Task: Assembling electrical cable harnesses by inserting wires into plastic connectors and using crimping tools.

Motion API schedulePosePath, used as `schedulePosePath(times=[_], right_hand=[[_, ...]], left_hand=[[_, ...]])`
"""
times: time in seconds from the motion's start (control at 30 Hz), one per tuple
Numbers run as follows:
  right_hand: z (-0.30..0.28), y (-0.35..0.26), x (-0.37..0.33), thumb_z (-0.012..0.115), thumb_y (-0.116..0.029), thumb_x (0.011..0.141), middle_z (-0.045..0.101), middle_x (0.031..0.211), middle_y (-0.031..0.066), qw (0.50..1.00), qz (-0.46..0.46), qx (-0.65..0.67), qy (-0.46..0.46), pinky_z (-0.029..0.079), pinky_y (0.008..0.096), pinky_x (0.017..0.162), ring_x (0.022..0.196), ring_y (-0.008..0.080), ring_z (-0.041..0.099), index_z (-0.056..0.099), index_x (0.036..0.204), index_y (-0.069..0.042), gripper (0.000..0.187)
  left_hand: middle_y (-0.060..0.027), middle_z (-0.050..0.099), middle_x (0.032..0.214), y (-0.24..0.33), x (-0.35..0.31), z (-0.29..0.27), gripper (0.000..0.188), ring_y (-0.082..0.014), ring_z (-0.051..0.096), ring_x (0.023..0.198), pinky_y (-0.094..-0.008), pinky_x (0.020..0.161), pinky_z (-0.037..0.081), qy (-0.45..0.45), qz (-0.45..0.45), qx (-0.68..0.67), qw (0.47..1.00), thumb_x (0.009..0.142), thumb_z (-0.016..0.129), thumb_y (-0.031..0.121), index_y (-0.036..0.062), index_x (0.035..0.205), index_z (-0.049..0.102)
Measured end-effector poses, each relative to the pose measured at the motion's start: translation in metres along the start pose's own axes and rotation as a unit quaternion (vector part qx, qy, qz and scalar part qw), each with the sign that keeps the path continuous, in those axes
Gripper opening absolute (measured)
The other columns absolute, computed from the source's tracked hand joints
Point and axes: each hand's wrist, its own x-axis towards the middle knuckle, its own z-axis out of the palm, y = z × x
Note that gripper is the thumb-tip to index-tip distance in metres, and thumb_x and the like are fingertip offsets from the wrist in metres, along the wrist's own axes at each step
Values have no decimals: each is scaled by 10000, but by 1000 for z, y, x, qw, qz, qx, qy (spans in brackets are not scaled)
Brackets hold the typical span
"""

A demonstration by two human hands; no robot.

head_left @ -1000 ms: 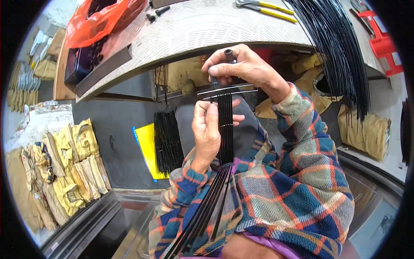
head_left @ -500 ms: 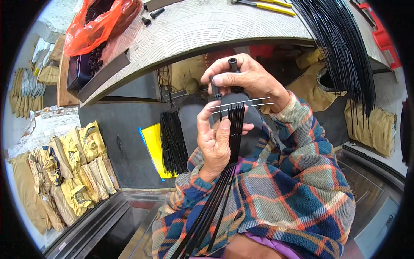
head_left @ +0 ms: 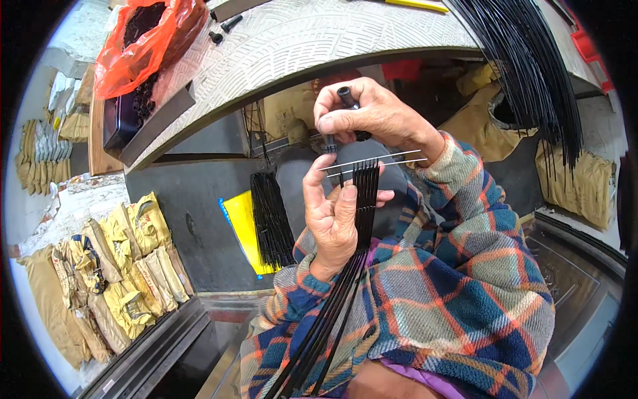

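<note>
My left hand [head_left: 330,229] is closed around a flat row of thin black ribs [head_left: 365,216], like those of an umbrella; their long ends run down across my lap. Two silver wires [head_left: 392,158] cross the ribs' upper ends, close to my left index fingertip. Just above, my right hand [head_left: 380,118] pinches a black tubular piece with a notched collar [head_left: 331,149], which is near the left index fingertip. Another black tube [head_left: 345,94] with a hollow end sticks up between the right fingers. How the fingers hold the two pieces is partly hidden.
Ahead stands a patterned table [head_left: 292,50] with a red plastic bag [head_left: 176,40] and loose black fittings [head_left: 231,24]. Long black rods [head_left: 525,80] hang over its right side. A black rib bundle [head_left: 271,223] stands left of my legs. Tan packages [head_left: 119,266] lie farther left.
My right hand has tilted slightly, and the hollow black tube now leans to the left. My left hand keeps its hold on the ribs. The whole view has shifted a little.
</note>
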Motion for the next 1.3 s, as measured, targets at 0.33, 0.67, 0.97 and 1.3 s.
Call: schedulePosePath(times=[0.33, 0.67, 0.97, 1.3], right_hand=[[0, 7, 3, 673, -191, 755, 530, 647, -25, 999, 7, 38, -2, 378, 177, 468, 519, 34, 472, 555, 768, -64, 175], [3, 9, 5, 689, -268, 749, 474, 581, -36, 1000, -2, 29, 2, 352, 174, 442, 489, 32, 441, 515, 716, -85, 254], [7, 7, 3, 682, -223, 762, 488, 585, -34, 1000, -13, 20, -1, 342, 165, 416, 478, 17, 429, 486, 708, -88, 244], [9, 12, 6, 709, -151, 739, 509, 650, -27, 989, -122, -74, -35, 365, 196, 520, 594, 27, 466, 491, 694, -65, 239]], left_hand=[[-282, 552, 1045, -3, 2, 5, 471, -299, 613, 920, -382, 710, 558, 13, 16, 2, 1000, 906, 471, 164, 62, 1281, 206], [-279, 559, 1045, -5, 3, 2, 457, -293, 618, 910, -377, 703, 558, 8, 16, 31, 999, 912, 457, 173, 69, 1285, 215], [-279, 565, 1033, -6, 4, 0, 396, -286, 644, 814, -361, 676, 559, 1, 26, 33, 999, 916, 452, 184, 84, 1231, 233], [-300, 561, 1010, -3, 7, -6, 275, -296, 643, 794, -327, 691, 544, 11, 9, 12, 1000, 927, 423, 119, 60, 1105, 222]])
